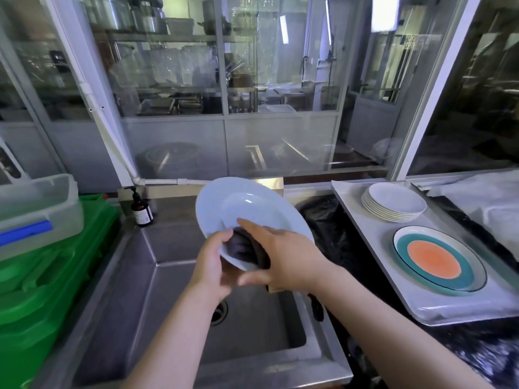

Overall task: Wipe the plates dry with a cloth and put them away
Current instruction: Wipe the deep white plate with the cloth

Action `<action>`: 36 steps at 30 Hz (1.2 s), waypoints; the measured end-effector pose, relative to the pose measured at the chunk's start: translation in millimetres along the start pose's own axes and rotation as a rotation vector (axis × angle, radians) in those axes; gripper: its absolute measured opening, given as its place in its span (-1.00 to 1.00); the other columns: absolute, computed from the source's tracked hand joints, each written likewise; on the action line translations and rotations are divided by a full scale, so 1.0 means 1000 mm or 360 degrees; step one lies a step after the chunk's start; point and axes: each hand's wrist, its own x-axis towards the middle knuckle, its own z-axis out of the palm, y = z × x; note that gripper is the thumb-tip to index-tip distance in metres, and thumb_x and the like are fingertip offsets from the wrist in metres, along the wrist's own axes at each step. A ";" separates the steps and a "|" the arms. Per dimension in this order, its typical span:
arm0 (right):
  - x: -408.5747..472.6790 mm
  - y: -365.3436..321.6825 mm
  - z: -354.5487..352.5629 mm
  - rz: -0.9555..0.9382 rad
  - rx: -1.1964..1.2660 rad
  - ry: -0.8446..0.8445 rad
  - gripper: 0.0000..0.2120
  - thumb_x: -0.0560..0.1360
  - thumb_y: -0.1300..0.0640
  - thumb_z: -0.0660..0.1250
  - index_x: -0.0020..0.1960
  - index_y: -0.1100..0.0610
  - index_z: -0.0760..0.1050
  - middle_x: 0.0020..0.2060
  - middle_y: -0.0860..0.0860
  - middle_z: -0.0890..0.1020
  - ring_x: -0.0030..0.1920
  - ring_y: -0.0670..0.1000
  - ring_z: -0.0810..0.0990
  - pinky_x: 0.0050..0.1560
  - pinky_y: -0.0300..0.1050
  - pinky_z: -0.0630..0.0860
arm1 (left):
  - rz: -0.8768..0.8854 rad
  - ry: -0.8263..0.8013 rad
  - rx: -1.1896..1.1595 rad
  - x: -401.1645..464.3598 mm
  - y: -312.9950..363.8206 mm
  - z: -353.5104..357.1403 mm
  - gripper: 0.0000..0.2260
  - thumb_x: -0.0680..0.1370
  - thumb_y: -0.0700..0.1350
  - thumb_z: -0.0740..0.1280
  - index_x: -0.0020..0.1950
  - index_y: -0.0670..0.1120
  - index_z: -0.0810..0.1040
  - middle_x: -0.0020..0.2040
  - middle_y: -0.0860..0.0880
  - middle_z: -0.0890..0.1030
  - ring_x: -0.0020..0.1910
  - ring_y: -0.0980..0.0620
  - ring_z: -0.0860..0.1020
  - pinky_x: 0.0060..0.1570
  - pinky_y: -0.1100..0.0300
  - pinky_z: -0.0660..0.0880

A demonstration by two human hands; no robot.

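Over the sink: white plate (247,209) held tilted above the steel sink (157,276), its face turned toward me, its lower rim buried between my two hands
Cloth: dark cloth (244,248) bunched against the plate's lower inner face; it lies under my right palm, so the wiping surface is directly beneath that hand
Left hand: my left hand (213,265) grips the near lower rim, thumb curled over the front edge and fingers behind; it acts as the support
Right hand: my right hand (283,256) lies over the cloth with fingers stretched across the plate and pressing it; whether the thumb hooks the rim I cannot tell
Deciding relation: the put-away spot lies to my right; a stack of white plates (393,203) sits at the far end of a tray (365,228), with a striped plate (438,259) nearer me on the same tray; the right hand is the nearer one to both
Judgement: wiping looks under way, not finished; the upper half of the plate face stands clear of the cloth; I judge the carry goes rightward and slightly away
Outward: brown pump bottle (141,210) at the sink's far left corner; green crates (50,276) and a clear lidded tub (36,209) at left
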 end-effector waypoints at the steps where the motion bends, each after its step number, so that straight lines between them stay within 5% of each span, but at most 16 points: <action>1: 0.000 0.004 0.001 -0.0038 0.0073 -0.0017 -0.23 0.42 -0.26 0.35 0.50 -0.11 0.10 0.35 -0.13 0.46 0.26 0.03 0.49 0.12 0.03 0.50 | 0.0031 0.0007 -0.0027 -0.001 -0.003 -0.007 -0.66 0.31 -0.07 0.33 -0.01 -0.20 0.66 -0.07 -0.23 0.67 -0.11 -0.16 0.66 -0.18 0.05 0.61; 5: -0.001 0.025 0.009 -0.0218 -0.0013 0.0146 -0.61 0.55 0.03 0.27 0.37 -0.06 0.43 0.38 -0.07 0.44 0.30 0.08 0.46 0.21 0.05 0.44 | 0.0148 -0.0028 -0.0146 -0.004 -0.006 -0.024 -0.53 0.30 -0.13 0.28 0.20 -0.21 0.58 0.14 -0.21 0.63 0.13 -0.18 0.60 0.13 -0.06 0.51; 9: 0.011 0.046 0.005 0.0123 -0.0365 0.0277 -0.63 0.52 -0.02 0.31 0.33 -0.16 0.48 0.41 -0.04 0.36 0.27 0.18 0.38 0.19 0.07 0.43 | 0.0213 0.0016 -0.0107 -0.010 -0.010 -0.039 -0.73 0.27 -0.18 0.29 -0.18 0.02 0.73 -0.11 -0.03 0.72 -0.13 -0.02 0.69 -0.23 0.11 0.60; 11: 0.014 0.042 0.009 0.0228 -0.0447 0.0350 -0.60 0.50 0.03 0.32 0.33 -0.13 0.48 0.41 -0.01 0.35 0.23 0.22 0.37 0.14 0.08 0.44 | 0.0189 0.0019 -0.0065 -0.012 -0.013 -0.041 -0.72 0.28 -0.19 0.25 -0.23 0.05 0.73 -0.15 0.00 0.72 -0.19 0.00 0.69 -0.23 0.11 0.57; 16: 0.003 0.007 0.034 -0.0127 0.0111 0.0256 -0.48 0.34 0.26 0.28 0.25 -0.08 0.56 0.36 -0.02 0.47 0.21 0.18 0.47 0.18 -0.06 0.42 | 0.0176 -0.0082 -0.0061 -0.020 -0.014 -0.042 -0.62 0.25 -0.21 0.20 -0.11 -0.02 0.74 -0.03 -0.09 0.71 -0.06 -0.06 0.68 -0.16 0.09 0.60; 20: 0.022 -0.012 0.034 -0.0198 0.0473 0.0550 -0.54 0.37 0.40 0.33 0.23 0.13 0.58 0.32 0.09 0.48 0.28 0.10 0.47 0.27 -0.19 0.34 | 0.0036 -0.0127 -0.0039 -0.027 -0.017 -0.044 -0.65 0.24 -0.21 0.21 -0.14 -0.09 0.74 -0.08 -0.12 0.71 -0.11 -0.08 0.68 -0.26 0.12 0.61; 23: 0.046 -0.018 0.027 -0.0013 0.0582 0.0809 -0.58 0.45 0.36 0.34 0.28 0.13 0.55 0.34 0.09 0.45 0.31 0.10 0.42 0.28 -0.29 0.25 | -0.0054 -0.0089 0.0069 -0.031 -0.020 -0.044 -0.70 0.21 -0.18 0.22 -0.22 -0.12 0.72 -0.19 -0.13 0.70 -0.24 -0.09 0.68 -0.43 0.15 0.56; 26: 0.064 -0.026 0.023 0.0142 0.0549 0.0841 -0.59 0.49 0.22 0.34 0.32 0.00 0.50 0.38 0.04 0.39 0.32 0.15 0.35 0.28 -0.15 0.27 | -0.0049 -0.0079 0.0101 -0.031 -0.020 -0.043 -0.69 0.20 -0.18 0.22 -0.23 -0.07 0.74 -0.16 -0.12 0.71 -0.20 -0.08 0.68 -0.36 0.16 0.56; 31: 0.057 -0.025 0.031 -0.0220 0.0220 0.0614 -0.57 0.48 0.18 0.37 0.32 -0.05 0.50 0.38 0.06 0.42 0.23 0.23 0.41 0.17 0.09 0.44 | 0.0088 -0.0051 -0.0112 -0.030 -0.019 -0.052 -0.64 0.19 -0.21 0.21 -0.18 -0.04 0.74 -0.13 -0.10 0.71 -0.16 -0.08 0.69 -0.29 0.11 0.60; 36: 0.063 0.014 0.020 0.0328 -0.0099 0.0675 -0.56 0.53 0.12 0.27 0.37 -0.16 0.42 0.41 -0.02 0.34 0.26 0.20 0.35 0.15 0.05 0.45 | 0.0128 0.0054 -0.0160 -0.033 -0.020 -0.061 -0.66 0.20 -0.24 0.22 -0.21 -0.02 0.74 -0.13 -0.06 0.72 -0.17 -0.05 0.69 -0.30 0.10 0.61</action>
